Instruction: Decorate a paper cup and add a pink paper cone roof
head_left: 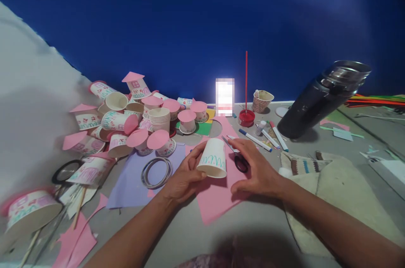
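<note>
My left hand (pixel 187 175) is closed around the side of a white paper cup (pixel 213 159), which is upside down and tilted so its open rim faces me. A green wavy line runs around the cup near that rim. To the right of the cup, my right hand (pixel 255 167) is apart from it, thumb and fingers spread. Scissors with black handles (pixel 241 163) lie close to those fingers; whether they touch I cannot tell. Beneath both hands is a sheet of pink paper (pixel 209 209) with a round hole cut near its far end.
Decorated cups with pink paper roofs (pixel 160 140) crowd the left, near a purple sheet (pixel 126 192) bearing a tape roll (pixel 156 173). Markers (pixel 255 140), a red pot (pixel 247 118) and a tilted black flask (pixel 319 101) stand or lie beyond. A cloth (pixel 341 200) covers the right.
</note>
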`<state>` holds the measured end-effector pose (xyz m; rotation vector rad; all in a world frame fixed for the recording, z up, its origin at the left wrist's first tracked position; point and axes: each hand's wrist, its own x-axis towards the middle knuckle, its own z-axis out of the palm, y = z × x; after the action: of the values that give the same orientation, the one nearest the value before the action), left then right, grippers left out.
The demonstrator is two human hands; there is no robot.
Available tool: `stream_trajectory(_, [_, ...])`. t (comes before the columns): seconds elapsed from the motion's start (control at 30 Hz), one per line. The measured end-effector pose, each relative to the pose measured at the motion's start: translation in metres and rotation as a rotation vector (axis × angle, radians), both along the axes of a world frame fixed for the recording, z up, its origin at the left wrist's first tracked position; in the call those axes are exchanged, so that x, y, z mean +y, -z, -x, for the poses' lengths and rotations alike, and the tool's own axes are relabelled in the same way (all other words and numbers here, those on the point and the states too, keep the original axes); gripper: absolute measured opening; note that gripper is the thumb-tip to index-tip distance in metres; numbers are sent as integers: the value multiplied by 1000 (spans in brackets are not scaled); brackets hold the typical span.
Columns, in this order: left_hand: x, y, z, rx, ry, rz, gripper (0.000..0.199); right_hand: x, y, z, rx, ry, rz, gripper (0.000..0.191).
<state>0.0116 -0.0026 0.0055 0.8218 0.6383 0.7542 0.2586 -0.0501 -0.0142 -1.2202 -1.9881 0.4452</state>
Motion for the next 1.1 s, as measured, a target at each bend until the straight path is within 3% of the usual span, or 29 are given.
stream_trajectory(0.2, [-5,5,-4,81,55,-291,83,-5,-6,4,71,-69,75,108])
stream_trajectory(0.3, [-6,9,0,314,1,-638,81,-3,-6,1,46,-84,25,106])
stream_trajectory(0.4, [-4,12,4,635,-132,-1061,81,-1,-3,-1,-10,-89,-56,102])
stream_trajectory(0.47, [-2,14,6,763,-233,-1274,76,1,-1,-1,-40,-54,-97,85])
stream_trajectory(0.53, [2,17,7,851,-295,-1411,69,3,2,0,-42,13,-127,53])
stream_trajectory(0.63, [4,21,8,971,-292,-1534,61,5,2,0,-29,97,-146,12])
stream_trajectory(0.9, [-1,27,5,1030,-347,-1668,54,10,-23,-23,138,445,-155,26])
stream_trajectory(1.1, [-2,28,4,1002,-355,-1721,55,15,-36,-42,264,573,-73,41])
